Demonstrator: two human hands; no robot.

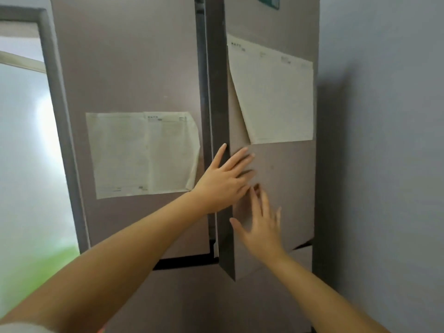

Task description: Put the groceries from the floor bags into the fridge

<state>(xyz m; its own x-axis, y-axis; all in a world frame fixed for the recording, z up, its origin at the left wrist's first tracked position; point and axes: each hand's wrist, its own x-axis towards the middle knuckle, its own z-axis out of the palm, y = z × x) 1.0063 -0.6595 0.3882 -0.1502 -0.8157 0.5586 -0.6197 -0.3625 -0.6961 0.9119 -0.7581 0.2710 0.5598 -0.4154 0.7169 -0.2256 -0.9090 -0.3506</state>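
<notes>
A tall taupe fridge fills the view, with two upper doors side by side. The left door (134,68) is closed flat. The right door (283,179) stands slightly ajar, its dark inner edge (219,116) showing. My left hand (225,181) lies flat with fingers spread on the right door near that edge. Just below it, my right hand (262,224) is spread open against the same door and looks blurred. Neither hand holds anything. No bags or groceries are in view.
A paper sheet (141,152) is stuck on the left door, and another sheet (276,97) on the right door curls at its corner. A grey wall (384,140) stands close on the right. A doorway with a grey frame (55,92) opens on the left.
</notes>
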